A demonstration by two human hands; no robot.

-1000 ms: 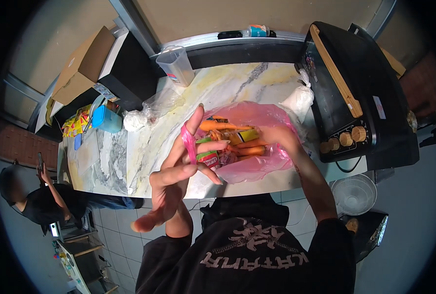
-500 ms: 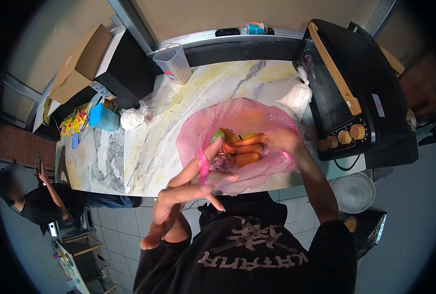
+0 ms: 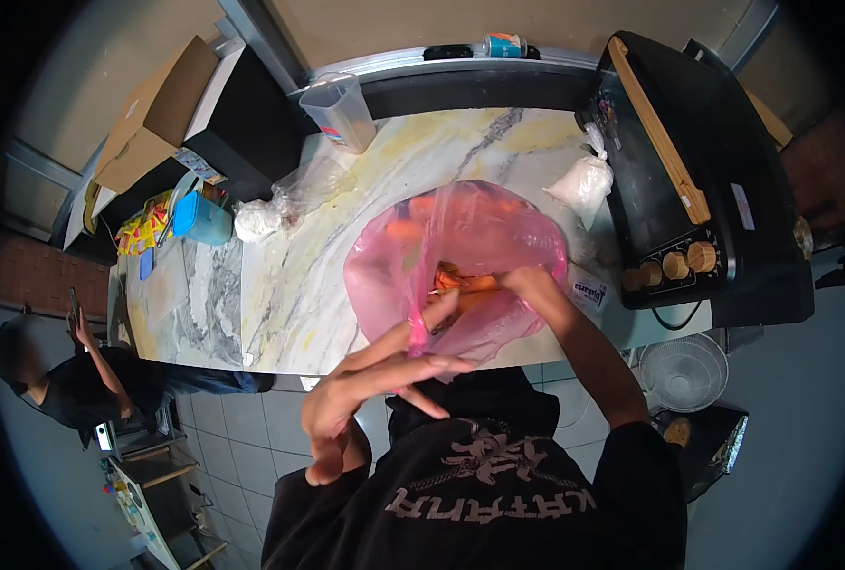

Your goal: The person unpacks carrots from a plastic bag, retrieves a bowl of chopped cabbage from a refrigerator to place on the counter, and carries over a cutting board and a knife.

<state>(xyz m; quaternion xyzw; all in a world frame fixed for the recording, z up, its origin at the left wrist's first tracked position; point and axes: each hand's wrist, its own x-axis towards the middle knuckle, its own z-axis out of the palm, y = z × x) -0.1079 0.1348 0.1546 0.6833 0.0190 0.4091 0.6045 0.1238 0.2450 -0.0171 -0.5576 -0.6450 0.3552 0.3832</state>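
A pink plastic bag (image 3: 375,252) stands with its mouth towards me on the marble-patterned counter. Through its opening I see orange carrots (image 3: 476,284), with more orange shapes showing through the film. My left hand (image 3: 351,394) has the bag's edge looped over its index finger, which reaches into the mouth; the other fingers are spread in front. My right hand (image 3: 529,283) is at the right side of the opening, beside the carrots. Its fingertips are hidden in the bag, so its grip cannot be made out.
A tied bag of white powder (image 3: 586,180) lies near the black oven (image 3: 674,180) on the right. A clear jug (image 3: 341,114), another white bag (image 3: 256,220) and a blue-lidded tub (image 3: 201,218) stand left. A printed packet (image 3: 588,290) is beside the pink bag. Another person (image 3: 90,380) stands far left.
My right hand has moved left, from the bag's right rim towards the carrots. The bag's upper film has folded over, covering more of the contents. The printed packet at its right now shows.
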